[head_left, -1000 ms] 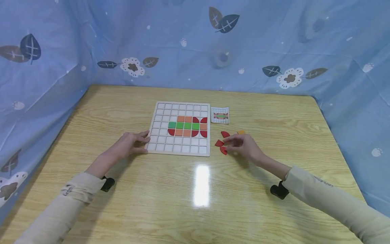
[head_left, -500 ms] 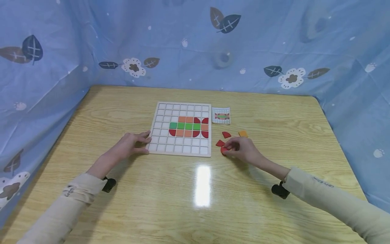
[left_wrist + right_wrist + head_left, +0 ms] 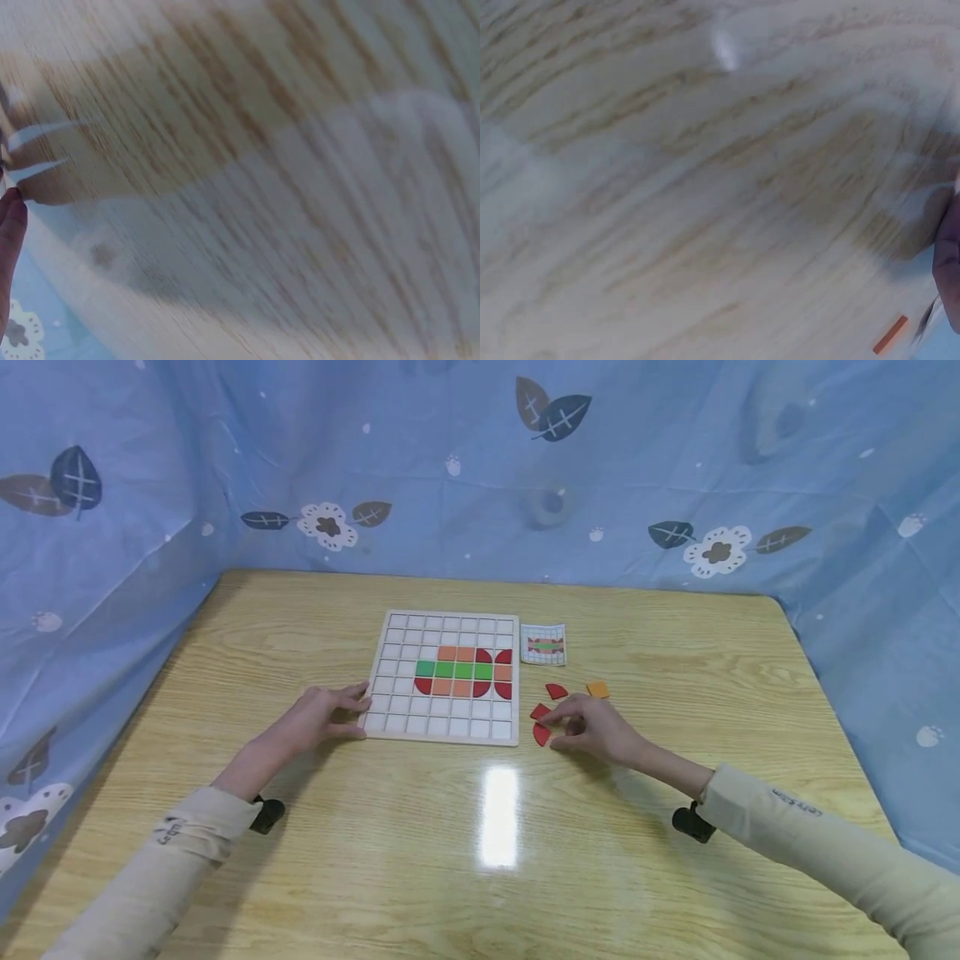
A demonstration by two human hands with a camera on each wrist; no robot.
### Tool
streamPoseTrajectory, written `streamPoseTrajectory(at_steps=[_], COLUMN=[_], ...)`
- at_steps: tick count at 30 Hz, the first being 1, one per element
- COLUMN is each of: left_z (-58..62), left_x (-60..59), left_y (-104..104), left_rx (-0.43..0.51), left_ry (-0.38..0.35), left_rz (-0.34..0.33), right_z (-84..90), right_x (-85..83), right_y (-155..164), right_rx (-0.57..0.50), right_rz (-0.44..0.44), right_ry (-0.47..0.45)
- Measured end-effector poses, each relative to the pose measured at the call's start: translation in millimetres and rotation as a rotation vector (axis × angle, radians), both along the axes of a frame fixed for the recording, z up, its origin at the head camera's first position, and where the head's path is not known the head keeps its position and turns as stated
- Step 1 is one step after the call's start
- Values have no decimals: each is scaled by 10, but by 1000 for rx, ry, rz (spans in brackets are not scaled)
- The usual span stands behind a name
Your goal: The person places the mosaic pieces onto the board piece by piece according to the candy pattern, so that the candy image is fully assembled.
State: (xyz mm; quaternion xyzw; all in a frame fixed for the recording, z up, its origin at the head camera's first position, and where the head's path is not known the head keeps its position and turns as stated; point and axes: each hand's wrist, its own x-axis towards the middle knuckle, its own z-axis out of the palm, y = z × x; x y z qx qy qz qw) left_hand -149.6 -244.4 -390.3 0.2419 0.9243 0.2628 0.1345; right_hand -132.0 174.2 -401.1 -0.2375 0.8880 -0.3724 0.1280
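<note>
In the head view, a square wooden grid board [image 3: 450,742] lies on the table, with green and orange square tiles and red quarter-round tiles in its cells. My left hand [image 3: 322,714] rests at the board's left edge, fingertips on the rim and thumb by the near corner. Right of the board, my right hand [image 3: 596,727] reaches over loose red tiles. Its index fingertip is at the top of a red quarter-round tile [image 3: 541,736], the thumb tip just beside it. Another red tile [image 3: 538,711] lies right above, partly overlapped by the fingers.
A printed pattern card [image 3: 543,645] lies against the board's upper right side. Farther along lie a red quarter-round tile [image 3: 556,691] and an orange square tile [image 3: 597,690]. Blue patterned cloth [image 3: 480,468] hangs behind the table [image 3: 375,860].
The red quarter-round tile by my right fingertips has shifted slightly left and toward me. My right hand moved left, uncovering the orange tile. The left hand stays put.
</note>
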Motion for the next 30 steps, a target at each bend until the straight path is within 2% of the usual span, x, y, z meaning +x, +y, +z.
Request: streamPoseTrajectory(at_steps=[4, 9, 15, 19, 25, 30], left_z=[10, 4, -1, -6, -11, -13], left_x=[3, -4, -12, -17, -17, -18], left_y=[-9, -14, -10, -10, -31, -36], left_rx=[7, 12, 11, 14, 17, 15], left_ry=[-5, -12, -10, -15, -6, -15], left_rz=[5, 8, 6, 10, 3, 1], right_z=[-4, -13, -16, -16, -31, -1], right_x=[-28, -56, -78, -78, -63, -42], right_y=[-4, -27, -79, -96, -104, -98], right_rx=[31, 33, 42, 40, 33, 11], right_rz=[55, 84, 35, 1, 18, -35], right_ry=[7, 66, 140, 135, 149, 53])
